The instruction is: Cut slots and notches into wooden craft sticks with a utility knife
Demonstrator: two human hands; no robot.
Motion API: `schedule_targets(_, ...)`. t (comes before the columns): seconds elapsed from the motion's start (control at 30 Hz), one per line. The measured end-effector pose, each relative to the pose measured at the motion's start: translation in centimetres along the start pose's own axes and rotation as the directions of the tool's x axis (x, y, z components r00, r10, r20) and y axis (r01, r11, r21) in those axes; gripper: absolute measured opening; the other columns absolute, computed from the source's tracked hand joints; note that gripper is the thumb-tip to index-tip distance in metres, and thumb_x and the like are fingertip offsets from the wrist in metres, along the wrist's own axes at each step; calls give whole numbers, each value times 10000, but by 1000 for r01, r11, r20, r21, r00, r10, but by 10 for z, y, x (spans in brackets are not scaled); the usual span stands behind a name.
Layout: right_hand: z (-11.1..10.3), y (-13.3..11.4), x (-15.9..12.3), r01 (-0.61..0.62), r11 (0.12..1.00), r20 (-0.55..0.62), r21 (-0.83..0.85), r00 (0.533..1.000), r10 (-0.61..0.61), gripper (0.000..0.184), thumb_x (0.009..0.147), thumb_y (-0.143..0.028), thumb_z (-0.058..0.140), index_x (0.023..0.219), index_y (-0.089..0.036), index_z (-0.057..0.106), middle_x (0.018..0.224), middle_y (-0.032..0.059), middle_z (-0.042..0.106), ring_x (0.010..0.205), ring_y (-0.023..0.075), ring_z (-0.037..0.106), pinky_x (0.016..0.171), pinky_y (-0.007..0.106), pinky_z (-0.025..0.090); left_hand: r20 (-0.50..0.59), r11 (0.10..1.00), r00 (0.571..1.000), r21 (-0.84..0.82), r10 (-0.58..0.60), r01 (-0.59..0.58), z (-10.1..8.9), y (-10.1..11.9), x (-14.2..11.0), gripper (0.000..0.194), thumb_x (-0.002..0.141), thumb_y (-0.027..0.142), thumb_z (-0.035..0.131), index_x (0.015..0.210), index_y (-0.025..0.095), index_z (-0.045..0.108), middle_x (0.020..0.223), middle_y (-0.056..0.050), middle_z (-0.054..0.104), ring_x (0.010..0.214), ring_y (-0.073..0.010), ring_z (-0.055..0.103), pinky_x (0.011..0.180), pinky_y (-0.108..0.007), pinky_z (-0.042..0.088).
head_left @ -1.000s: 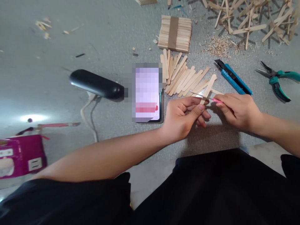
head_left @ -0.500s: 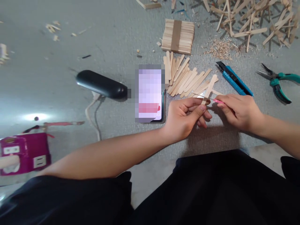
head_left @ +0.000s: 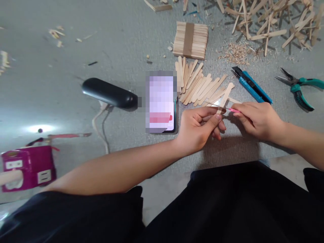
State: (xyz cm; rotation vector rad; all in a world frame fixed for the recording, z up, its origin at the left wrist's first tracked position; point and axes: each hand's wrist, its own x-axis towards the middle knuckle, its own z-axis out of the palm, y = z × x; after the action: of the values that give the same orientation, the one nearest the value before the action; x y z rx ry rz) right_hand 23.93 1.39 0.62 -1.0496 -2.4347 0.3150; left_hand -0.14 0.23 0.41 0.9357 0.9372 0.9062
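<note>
My left hand [head_left: 199,126] is closed, pinching the lower end of a flat wooden craft stick [head_left: 226,95] that points up and away over the grey mat. My right hand [head_left: 255,119] is closed on a thin pink-handled tool [head_left: 234,110] whose slim metal tip reaches left across the stick. The two hands almost touch. Just beyond them lies a fanned row of loose craft sticks [head_left: 197,84].
A banded bundle of sticks [head_left: 191,40] lies further back. A blue utility knife [head_left: 251,85] and green pliers [head_left: 298,87] lie to the right. A phone [head_left: 162,103], a black oblong case [head_left: 108,93], cables and a magenta box [head_left: 27,167] lie left. Glued stick shapes [head_left: 270,20] pile at top right.
Both hands hold the same pose on the stick and the pink tool. Only the camera view has shifted slightly.
</note>
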Motion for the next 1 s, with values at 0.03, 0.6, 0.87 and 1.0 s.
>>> schedule_targets(0.03,-1,0,0,-1,1000,-16,-6,1000,0,383,1208,-362,434,1159,-185,770,890,52,814,744,193,757,623,324,515,4,1000,1000,-10,6,-6,0,0,0,270,905,339,923,953,98,813,678,-15,788,424,-98,674,441,-170,581)
schedule_targets(0.6,-3,-6,0,-14,999,-40,-31,999,13,392,1220,-374,405,1188,-200,754,870,40,808,725,173,746,618,304,509,14,1000,1000,-25,-1,1,1,2,0,244,879,302,917,966,100,812,686,-19,803,438,-119,700,461,-197,612)
schedule_targets(0.87,-1,-2,0,-102,994,-10,-49,995,102,388,1205,-354,394,1285,-212,746,960,73,823,820,215,768,712,347,576,53,998,998,-39,-39,41,0,7,0,264,862,327,920,988,106,851,683,-18,795,426,-108,663,416,-191,567)
schedule_targets(1.0,-2,-8,-1,-68,991,28,-117,997,72,403,1212,-341,372,1261,-181,738,858,54,774,709,184,696,612,325,470,48,999,998,-3,-32,32,-1,5,-1,282,885,353,911,989,101,843,696,-30,801,431,-111,670,431,-197,581)
